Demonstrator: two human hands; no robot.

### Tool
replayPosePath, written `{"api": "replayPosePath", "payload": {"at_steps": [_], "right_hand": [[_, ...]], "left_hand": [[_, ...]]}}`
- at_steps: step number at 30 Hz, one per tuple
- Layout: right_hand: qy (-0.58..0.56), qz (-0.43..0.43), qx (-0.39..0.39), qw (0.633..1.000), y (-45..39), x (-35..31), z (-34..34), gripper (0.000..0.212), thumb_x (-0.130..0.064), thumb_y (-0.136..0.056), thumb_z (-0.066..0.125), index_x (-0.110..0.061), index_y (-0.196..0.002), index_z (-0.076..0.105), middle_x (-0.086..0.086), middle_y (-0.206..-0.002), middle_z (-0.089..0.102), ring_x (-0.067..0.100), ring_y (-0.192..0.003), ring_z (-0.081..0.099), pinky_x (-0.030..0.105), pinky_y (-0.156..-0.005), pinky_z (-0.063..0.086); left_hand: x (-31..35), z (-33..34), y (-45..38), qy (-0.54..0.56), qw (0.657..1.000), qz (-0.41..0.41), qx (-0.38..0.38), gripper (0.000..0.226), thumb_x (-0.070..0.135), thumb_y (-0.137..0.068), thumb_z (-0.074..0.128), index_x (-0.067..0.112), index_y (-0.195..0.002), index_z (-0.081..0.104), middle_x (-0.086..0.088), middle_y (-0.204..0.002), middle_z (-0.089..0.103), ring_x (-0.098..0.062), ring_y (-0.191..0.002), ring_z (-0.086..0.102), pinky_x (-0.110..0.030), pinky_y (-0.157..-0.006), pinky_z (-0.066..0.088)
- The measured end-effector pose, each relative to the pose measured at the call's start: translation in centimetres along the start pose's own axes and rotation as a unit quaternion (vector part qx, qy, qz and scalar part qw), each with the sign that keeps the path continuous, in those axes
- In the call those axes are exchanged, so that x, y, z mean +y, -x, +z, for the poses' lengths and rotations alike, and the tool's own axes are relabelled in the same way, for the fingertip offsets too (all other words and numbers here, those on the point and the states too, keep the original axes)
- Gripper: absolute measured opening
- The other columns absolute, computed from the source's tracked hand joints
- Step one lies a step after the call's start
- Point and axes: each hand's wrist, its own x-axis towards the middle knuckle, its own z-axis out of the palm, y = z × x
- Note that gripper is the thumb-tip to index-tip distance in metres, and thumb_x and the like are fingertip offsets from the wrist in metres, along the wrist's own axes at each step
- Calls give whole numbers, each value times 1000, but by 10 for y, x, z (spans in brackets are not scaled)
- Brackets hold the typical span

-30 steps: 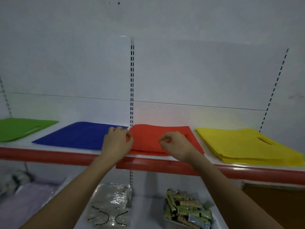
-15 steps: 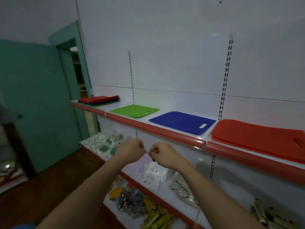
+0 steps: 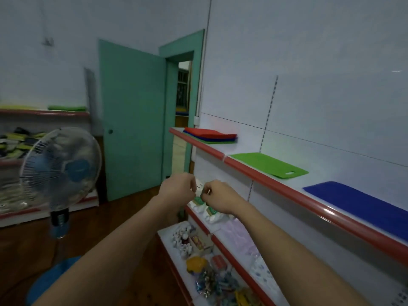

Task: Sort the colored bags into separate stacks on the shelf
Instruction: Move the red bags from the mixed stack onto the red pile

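A mixed pile of bags [image 3: 210, 136], red on top with blue and green beneath, lies at the far left end of the red-edged shelf [image 3: 271, 186]. A green bag [image 3: 268, 164] lies flat further right, then a blue bag [image 3: 362, 202] at the right edge of view. My left hand [image 3: 177, 191] and my right hand [image 3: 217, 196] hang side by side in the air in front of the shelf, both curled into loose fists with nothing in them, well short of the mixed pile.
A standing fan [image 3: 60, 171] is on the left over the wooden floor. A teal door [image 3: 132, 120] stands open beside a doorway. Lower shelves [image 3: 212, 237] hold packaged goods. Another shelf unit [image 3: 33, 113] lines the left wall.
The view has swung left from the red and yellow stacks toward the mixed pile by the door. Both hands left the red stack and now hang empty in front of me.
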Motion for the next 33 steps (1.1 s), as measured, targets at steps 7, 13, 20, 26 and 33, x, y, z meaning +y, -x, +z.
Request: {"api": "replayPosePath", "payload": {"at_steps": [7,13,20,26,33], "right_hand": [[-29,-40,-2,999,-111,-57,26,15,-24,-95,54,-15,-89,65,5,-90,69,21,-83,64,38,-77,55],[-74,-45,-3,996,-204,-53,46,17,-21,-96,53,-9,-96,66,10,-91,68,22,-78,63,38,-71,54],[-106,-10,38,994,-336,1,46,14,-23,-95,54,-15,-90,65,3,-85,69,15,-70,61,35,-66,53],[-97,-7,53,994,-430,22,50,12,-21,-93,55,-18,-85,63,-4,-80,65,17,-80,63,33,-72,53],[-46,0,74,996,-521,33,52,13,-22,-93,53,-18,-90,65,-2,-85,65,20,-79,64,33,-68,51]], "left_hand": [[-102,-33,-53,-35,998,-32,45,15,13,-85,58,28,-81,56,8,-85,60,-15,-81,57,-30,-69,48],[-166,-28,-136,-14,997,-57,42,10,13,-87,57,23,-89,56,4,-94,62,-16,-86,56,-27,-67,40],[-201,10,-259,5,997,-70,11,7,16,-88,57,22,-91,56,4,-97,62,-17,-89,58,-28,-70,46],[-225,14,-359,0,999,-37,13,8,15,-88,57,23,-90,58,4,-105,65,-18,-92,59,-29,-72,45],[-270,39,-449,92,996,16,12,13,28,-84,68,26,-90,56,13,-93,60,-10,-86,58,-31,-74,50]]}}
